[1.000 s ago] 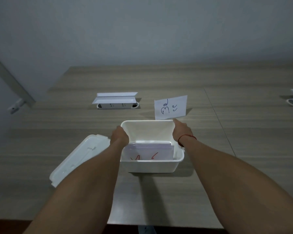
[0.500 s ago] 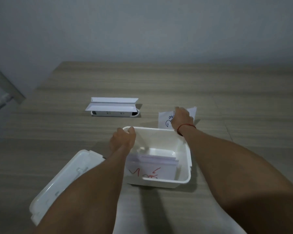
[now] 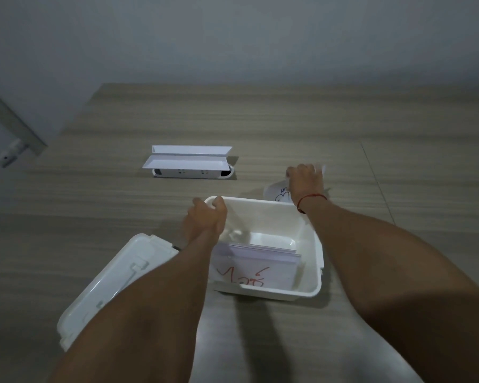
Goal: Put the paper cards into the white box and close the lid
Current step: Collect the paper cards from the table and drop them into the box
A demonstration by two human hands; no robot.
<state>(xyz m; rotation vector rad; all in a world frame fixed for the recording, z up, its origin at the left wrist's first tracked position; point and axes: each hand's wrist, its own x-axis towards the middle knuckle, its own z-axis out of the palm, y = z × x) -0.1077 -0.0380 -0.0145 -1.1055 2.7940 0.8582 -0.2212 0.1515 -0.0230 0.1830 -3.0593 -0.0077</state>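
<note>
The white box (image 3: 310, 261) stands open on the wooden table in front of me. A stack of paper cards (image 3: 260, 261) lies inside it, the top one bearing red writing. My left hand (image 3: 205, 219) grips the box's far left rim. Behind the box's far right corner lies another paper card (image 3: 278, 193) with dark writing; my right hand (image 3: 304, 183) is closed on it and covers most of it. The box's white lid (image 3: 114, 283) lies flat on the table to the left, partly under my left forearm.
A white power-socket unit (image 3: 188, 163) with its flap raised is set into the table beyond the box. A grey wall rises behind the table's far edge. A seam in the tabletop (image 3: 376, 183) runs past my right hand.
My right hand reached past the box onto the loose card and has closed on it, crumpling its edge. My left hand slid along the rim to the far left corner. The view tilted downward.
</note>
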